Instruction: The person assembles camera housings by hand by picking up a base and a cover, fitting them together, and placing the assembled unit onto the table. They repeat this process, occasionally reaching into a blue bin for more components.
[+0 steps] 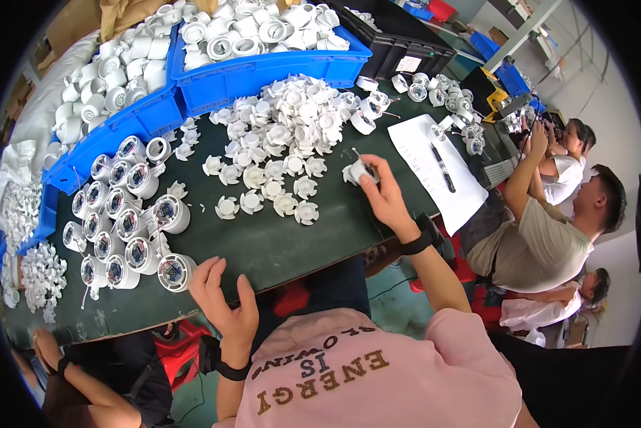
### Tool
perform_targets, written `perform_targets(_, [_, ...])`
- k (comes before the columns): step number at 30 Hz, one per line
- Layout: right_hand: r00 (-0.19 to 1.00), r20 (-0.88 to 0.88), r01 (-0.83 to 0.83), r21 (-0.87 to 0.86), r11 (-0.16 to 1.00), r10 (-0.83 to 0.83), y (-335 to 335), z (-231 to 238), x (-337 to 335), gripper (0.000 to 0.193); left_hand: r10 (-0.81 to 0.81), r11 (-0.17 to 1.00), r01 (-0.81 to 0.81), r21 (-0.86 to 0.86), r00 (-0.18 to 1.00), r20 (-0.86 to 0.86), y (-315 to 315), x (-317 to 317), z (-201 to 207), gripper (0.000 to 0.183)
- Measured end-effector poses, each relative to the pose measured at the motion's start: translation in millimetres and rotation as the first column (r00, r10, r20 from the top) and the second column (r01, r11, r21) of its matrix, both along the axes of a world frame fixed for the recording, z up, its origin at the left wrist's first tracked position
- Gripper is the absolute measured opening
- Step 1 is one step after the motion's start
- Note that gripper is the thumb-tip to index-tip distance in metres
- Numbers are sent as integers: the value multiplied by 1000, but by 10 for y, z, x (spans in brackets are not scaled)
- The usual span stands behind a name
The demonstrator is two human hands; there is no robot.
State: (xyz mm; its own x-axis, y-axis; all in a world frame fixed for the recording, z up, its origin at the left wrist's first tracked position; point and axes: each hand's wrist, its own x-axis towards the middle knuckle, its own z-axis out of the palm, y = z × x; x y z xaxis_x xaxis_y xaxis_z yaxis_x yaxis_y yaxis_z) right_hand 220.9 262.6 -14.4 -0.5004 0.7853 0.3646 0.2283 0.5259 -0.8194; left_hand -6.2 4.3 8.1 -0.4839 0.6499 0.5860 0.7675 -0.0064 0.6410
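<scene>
Basically, right hand (386, 198) pinching a small white piece (352, 173) with a dark middle; piece sits at the fingertips, on the left side of thumb and index, mostly sticking out beyond them; a thin stalk shows at its top; fingers closed round its right edge; exact contact under the fingers can't be told; piece is over the dark green table (263, 246), right of the loose petal-edged white parts (285, 203) and left of a white paper sheet (424, 146); black pen (443, 169) lies on the sheet.

Left hand (227, 303) at the table's near edge, fingers spread, thumb well apart from index, nothing in its grip; fingertips right beside the nearest white cylinder (176, 273), touching or not can't be told; more white cylinders with clear round fronts (120, 214) stand grouped to the left, thin wires out of some.

Further back, heap of white parts (292, 118) on the table; behind it a blue bin (277, 71) full of white housings; second blue bin (120, 132) to its left, also full; black crate (413, 53) to the right; co-workers (541, 242) seated at far right.
</scene>
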Motion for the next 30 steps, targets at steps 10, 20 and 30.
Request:
perform_targets(10, [995,98,-20,175,984,3,205,-42,-91,41,37,999,-33,-44,995,96,91,-111,-249,27])
perform_targets(20, [942,295,20,421,907,-158,176,2,-110,42,39,994,-38,-100,999,7,104,-99,-241,22])
perform_targets(30, [922,326,28,480,877,-208,50,102,-40,51,-33,995,30,-94,999,-36,169,-16,-145,26])
